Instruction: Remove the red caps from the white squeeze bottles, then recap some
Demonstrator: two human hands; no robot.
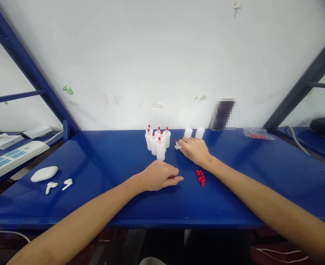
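My right hand (194, 150) reaches forward on the blue table (101, 184), fingers closed on a small white bottle with a red cap (177, 145) that lies tilted. My left hand (161, 176) rests on the table nearer me, fingers curled with the fingertips pressed together; what they hold, if anything, is hidden. A cluster of several capped white bottles (157, 141) stands just left of my right hand. Two uncapped white bottles (194, 133) stand behind it. A small pile of red caps (201, 177) lies between my forearms.
A white earbud case (44, 173) and two earbuds (58, 185) lie at the table's left. A clear bag of red caps (258, 134) sits at the back right. A white power strip (10, 157) is on the left shelf. Blue frame posts rise on both sides.
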